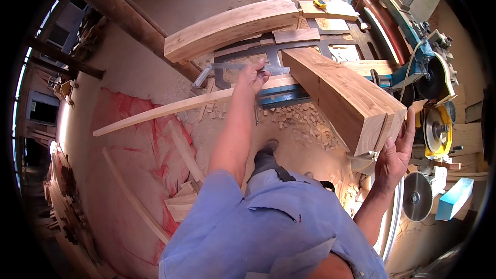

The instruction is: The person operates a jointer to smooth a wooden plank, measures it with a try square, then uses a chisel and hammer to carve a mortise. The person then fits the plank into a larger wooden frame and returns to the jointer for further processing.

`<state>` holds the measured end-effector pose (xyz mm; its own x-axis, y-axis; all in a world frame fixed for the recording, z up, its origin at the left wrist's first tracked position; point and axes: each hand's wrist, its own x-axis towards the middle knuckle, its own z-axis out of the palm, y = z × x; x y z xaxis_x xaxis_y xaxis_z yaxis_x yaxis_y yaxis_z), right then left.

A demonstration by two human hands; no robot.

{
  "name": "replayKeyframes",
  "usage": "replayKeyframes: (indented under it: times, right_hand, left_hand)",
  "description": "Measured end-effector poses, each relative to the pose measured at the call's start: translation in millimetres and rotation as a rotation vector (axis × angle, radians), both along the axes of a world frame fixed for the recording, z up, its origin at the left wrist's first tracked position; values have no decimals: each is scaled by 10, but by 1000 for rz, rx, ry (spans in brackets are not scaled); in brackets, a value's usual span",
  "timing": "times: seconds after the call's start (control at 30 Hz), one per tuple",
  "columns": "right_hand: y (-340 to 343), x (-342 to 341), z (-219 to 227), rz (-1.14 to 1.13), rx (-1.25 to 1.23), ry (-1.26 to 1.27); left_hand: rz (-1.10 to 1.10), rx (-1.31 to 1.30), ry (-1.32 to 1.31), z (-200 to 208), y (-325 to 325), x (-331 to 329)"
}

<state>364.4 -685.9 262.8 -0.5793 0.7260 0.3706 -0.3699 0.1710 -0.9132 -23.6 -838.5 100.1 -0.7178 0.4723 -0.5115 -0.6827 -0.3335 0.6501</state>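
While the left grip [252, 76] holds a metal square [280, 70], the right grip [395, 155] meets the timber block [346, 98]

As seen from the head view, the left grip is clamped on the metal square, thumb and fingers closed about its blade. Stock of the square: at the far left, beyond the left edge of the block; free blade tip: just beside the block's far end, contact not resolvable.

Timber block: thick, pale brown, lying obliquely across the slotted table [287, 98], far end over the table, near end projecting past the blue edge toward the person. A dark line crosses its near end face. Right grip: at the lower right corner of that end, thumb near the end face, one finger extended upward; cannot tell whether it is clamped or merely rests there.

Other items noted. A long wood strip [170, 113] passes behind the left wrist, running from the table out to the left. A thick beam [232, 26] lies at the far side of the table; a yellow tape measure [320, 4] sits on a short board [338, 11] to its right. Floor: scattered offcuts [299, 119] below the table, a red sheet [121, 111] at left. Right side: a toothed circular saw blade [417, 196].
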Motion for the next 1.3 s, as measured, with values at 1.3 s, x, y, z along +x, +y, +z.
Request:
replayKeyframes:
  times: [1.3]
  right_hand:
    - [-95, -1081, 386, -673, 521, -661]
  left_hand:
    - [-329, 172, -375, 189, 1556, -87]
